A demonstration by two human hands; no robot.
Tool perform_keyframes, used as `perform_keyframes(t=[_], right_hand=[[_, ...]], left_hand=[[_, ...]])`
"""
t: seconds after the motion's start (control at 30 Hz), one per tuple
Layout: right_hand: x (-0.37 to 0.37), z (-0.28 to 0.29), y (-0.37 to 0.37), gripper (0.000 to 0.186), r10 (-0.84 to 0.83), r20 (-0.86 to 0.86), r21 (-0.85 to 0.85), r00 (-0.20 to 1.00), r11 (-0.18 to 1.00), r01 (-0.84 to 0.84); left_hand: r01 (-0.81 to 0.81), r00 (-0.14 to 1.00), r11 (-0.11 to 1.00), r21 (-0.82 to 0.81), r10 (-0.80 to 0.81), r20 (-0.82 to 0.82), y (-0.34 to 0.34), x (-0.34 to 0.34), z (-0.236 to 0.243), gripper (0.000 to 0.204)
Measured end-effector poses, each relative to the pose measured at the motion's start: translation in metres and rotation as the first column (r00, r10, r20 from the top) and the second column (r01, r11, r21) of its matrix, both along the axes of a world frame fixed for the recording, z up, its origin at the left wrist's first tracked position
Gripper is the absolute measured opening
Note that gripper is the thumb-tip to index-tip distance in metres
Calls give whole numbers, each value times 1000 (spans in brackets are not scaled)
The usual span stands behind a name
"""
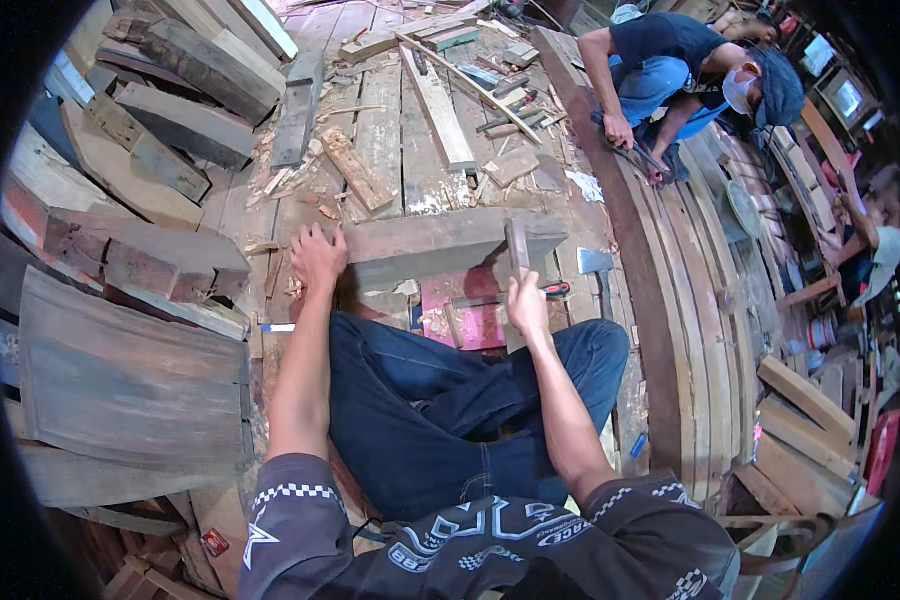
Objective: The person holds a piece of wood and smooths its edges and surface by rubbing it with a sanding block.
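A thick grey wooden beam (420, 247) lies crosswise on the plank floor in front of my crossed legs. My left hand (318, 258) grips its left end, the fingers bent over the wood. My right hand (527, 303) is closed around a narrow, flat-sided brown bar (516, 245), which stands up across the beam near its right end; I cannot make out its exact kind. Beside that hand is a red-and-black tool handle (557, 289). Under the near side of the beam lies a pink sheet (442, 322) with wood chips. A hatchet (596, 262) rests to the right.
Rough timber pieces (185, 125) are piled at left. Ahead lie a pale plank (437, 110), a short block (355, 168) and scattered tools. Long boards (690, 330) run along the right, where a co-worker (670, 75) crouches with a tool. Another person (875, 260) is at far right.
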State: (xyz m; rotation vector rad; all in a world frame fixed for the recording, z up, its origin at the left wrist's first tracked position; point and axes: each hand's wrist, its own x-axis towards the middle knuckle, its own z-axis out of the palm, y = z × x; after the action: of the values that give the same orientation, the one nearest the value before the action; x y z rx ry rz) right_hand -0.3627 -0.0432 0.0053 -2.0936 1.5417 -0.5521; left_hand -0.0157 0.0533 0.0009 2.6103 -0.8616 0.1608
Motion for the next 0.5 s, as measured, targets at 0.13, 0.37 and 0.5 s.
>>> perform_keyframes(t=[0.13, 0.37, 0.5], right_hand=[[9, -4, 17, 33, 304, -78, 41, 950, 953, -301], [5, -14, 11, 34, 151, -53, 30, 987, 988, -149], [0, -7, 6, 33, 212, -66, -12, 975, 977, -213]], left_hand=[[-24, 998, 999, -31, 26, 65, 6, 6, -9, 52], [-1, 1000, 1000, -1, 1, 10, -3, -1, 4, 52], [-33, 996, 999, -40, 36, 78, 6, 6, -8, 52]])
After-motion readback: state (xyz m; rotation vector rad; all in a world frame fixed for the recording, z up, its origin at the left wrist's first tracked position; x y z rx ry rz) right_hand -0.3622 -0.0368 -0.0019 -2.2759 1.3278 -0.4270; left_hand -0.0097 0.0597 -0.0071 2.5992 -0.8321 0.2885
